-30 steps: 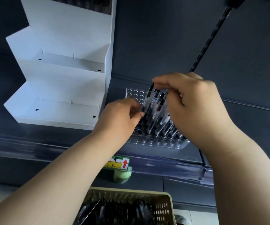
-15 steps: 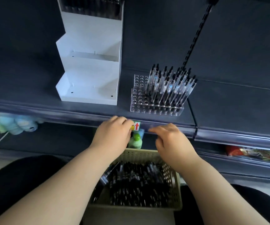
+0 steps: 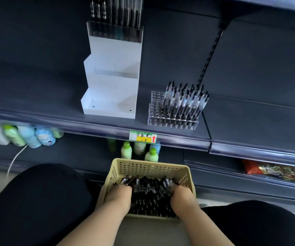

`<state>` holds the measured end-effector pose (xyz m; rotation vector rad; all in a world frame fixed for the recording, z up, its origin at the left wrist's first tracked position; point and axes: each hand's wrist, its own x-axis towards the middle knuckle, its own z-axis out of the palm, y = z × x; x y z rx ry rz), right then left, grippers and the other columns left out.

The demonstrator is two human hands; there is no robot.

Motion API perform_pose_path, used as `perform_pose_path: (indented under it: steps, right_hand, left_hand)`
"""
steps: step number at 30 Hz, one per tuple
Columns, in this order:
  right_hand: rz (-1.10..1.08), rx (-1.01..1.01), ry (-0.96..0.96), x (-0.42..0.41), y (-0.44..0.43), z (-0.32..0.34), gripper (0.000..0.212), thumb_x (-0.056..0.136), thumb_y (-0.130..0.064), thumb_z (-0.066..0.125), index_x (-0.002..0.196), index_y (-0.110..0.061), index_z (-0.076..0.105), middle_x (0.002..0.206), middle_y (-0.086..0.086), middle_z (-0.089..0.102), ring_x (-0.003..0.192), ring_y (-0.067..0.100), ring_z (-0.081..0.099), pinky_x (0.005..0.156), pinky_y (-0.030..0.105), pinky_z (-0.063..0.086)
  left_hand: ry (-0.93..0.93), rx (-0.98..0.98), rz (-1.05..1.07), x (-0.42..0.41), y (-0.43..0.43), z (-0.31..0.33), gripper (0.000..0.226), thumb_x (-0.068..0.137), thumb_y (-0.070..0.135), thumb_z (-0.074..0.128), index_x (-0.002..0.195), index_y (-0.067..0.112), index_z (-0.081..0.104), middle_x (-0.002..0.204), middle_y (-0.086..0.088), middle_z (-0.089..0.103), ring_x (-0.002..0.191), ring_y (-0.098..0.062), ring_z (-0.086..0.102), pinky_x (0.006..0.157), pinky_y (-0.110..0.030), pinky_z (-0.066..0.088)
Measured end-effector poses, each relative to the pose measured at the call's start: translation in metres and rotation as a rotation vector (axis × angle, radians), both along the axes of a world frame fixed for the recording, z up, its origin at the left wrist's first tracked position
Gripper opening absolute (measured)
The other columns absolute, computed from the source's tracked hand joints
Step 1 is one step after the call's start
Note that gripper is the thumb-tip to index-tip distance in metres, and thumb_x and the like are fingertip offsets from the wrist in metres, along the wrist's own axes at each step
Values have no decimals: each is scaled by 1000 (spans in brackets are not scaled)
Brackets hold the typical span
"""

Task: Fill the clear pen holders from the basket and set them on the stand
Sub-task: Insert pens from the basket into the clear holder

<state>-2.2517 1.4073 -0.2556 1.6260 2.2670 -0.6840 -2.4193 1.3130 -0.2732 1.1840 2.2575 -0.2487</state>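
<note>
A shop — dark shelving [image 3: 54, 96], price tag [image 3: 142, 137] on its edge, bottles [image 3: 126, 152] and perhaps snack packets [image 3: 276, 172] below.

left hand [image 3: 119, 194] palm down, fingertips hidden | right hand [image 3: 182, 195] palm down, fingertips hidden

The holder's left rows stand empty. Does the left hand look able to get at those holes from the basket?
Probably yes. The left hand is down among the pens in the basket, but nothing stands before the holder; its empty holes sit apart from the white stand.

Gap between stand [image 3: 111, 96] and pen holder [image 3: 172, 121]
</note>
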Motion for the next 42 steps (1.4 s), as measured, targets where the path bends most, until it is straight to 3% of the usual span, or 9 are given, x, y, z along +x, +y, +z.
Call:
perform_pose_path:
  steps: [7,12,16,20,25,31,36,39,42]
  right_hand:
    - [-51,24,-61,-8,15,-14,29,90,-5,43,110,-17,60,111,5,61,98,22,60,74,29,48]
    - [-61,4,-97,-20,24,-28,28,93,-11,44,118,-15,57,118,5,58,104,21,59,83,30,49]
    - [-94,1,-127,-25,27,-40,29,91,-10,47,118,-18,54,117,2,57,105,21,58,88,34,43]
    - [-109,12,-125,-29,31,-48,34,92,-9,44,125,-18,47,117,1,58,103,21,59,78,33,41]
    - [-124,11,-145,-30,38,-52,56,95,-18,44,144,-10,19,124,2,56,108,21,59,90,35,42]
    - [-206,-38,-98,-28,47,-55,33,94,-22,48,125,-11,42,120,7,59,108,27,58,83,36,44]
    - [-145,13,-166,-30,50,-59,44,94,-13,46,137,-8,36,122,6,59,107,25,60,77,34,48]
    - [-154,9,-179,-31,52,-57,41,91,-2,38,131,-9,45,122,7,59,108,25,59,80,35,48]
    - [-188,-15,-151,-31,52,-51,38,91,-9,40,128,-12,49,126,7,57,111,26,57,83,36,47]
  left_hand:
    - [-201,103,548,-8,15,-11,34,96,6,36,125,-1,52,129,-18,53,117,-31,51,94,-33,42]
    - [-163,172,624,-8,25,-19,45,101,29,26,134,4,46,140,-10,46,130,-22,42,98,-27,35]
    - [-69,78,473,-4,35,-29,29,99,28,37,98,10,60,114,-9,63,105,-25,59,71,-26,38]
    - [57,106,264,-1,45,-37,28,96,43,38,102,23,56,100,2,64,90,-20,63,62,-27,42]
    - [21,89,282,-2,55,-42,40,89,56,42,107,23,54,111,2,57,100,-19,60,66,-28,44]
    - [10,-40,252,0,63,-39,46,93,53,37,109,19,62,112,0,61,104,-21,59,69,-28,42]
    - [-77,23,301,0,55,-33,55,95,55,27,98,15,64,119,-5,62,86,-20,63,62,-23,42]
    - [-189,186,358,-1,49,-29,49,96,52,33,68,16,53,80,-1,64,67,-21,59,50,-23,33]
    - [-320,360,387,0,44,-21,27,95,40,47,79,20,56,78,2,63,72,-18,58,60,-26,41]
